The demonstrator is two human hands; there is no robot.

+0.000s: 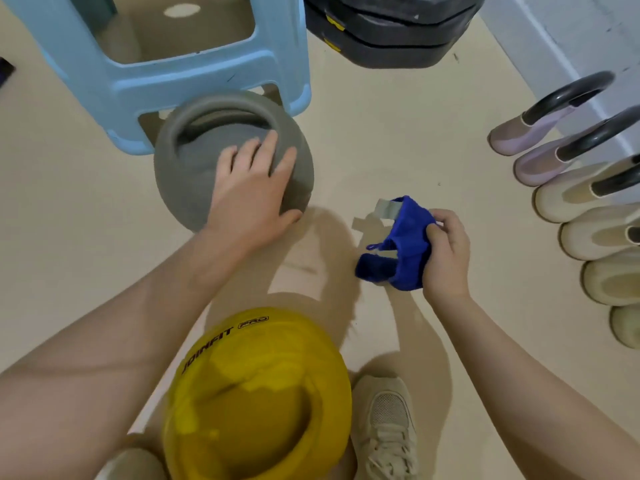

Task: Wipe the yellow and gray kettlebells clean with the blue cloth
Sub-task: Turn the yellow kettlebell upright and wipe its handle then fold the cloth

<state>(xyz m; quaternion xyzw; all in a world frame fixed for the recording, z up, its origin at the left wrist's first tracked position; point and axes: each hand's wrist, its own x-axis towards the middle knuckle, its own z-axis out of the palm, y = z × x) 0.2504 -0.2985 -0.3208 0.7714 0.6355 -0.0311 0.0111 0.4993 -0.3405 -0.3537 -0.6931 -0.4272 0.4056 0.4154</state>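
Note:
The gray kettlebell (194, 161) stands on the beige floor at centre left, its handle toward the stool. My left hand (252, 188) lies spread over its right side, fingers gripping the body. The yellow kettlebell (256, 396) stands close to me at bottom centre, with black lettering on its side. My right hand (446, 251) is to the right, above the floor, closed on the bunched blue cloth (401, 244). The cloth touches neither kettlebell.
A light blue plastic stool (194, 74) stands just behind the gray kettlebell. Black weight plates (391, 32) are stacked at the top. A row of lilac and cream kettlebells (568, 188) lines the right wall. My beige shoe (388, 424) is beside the yellow kettlebell.

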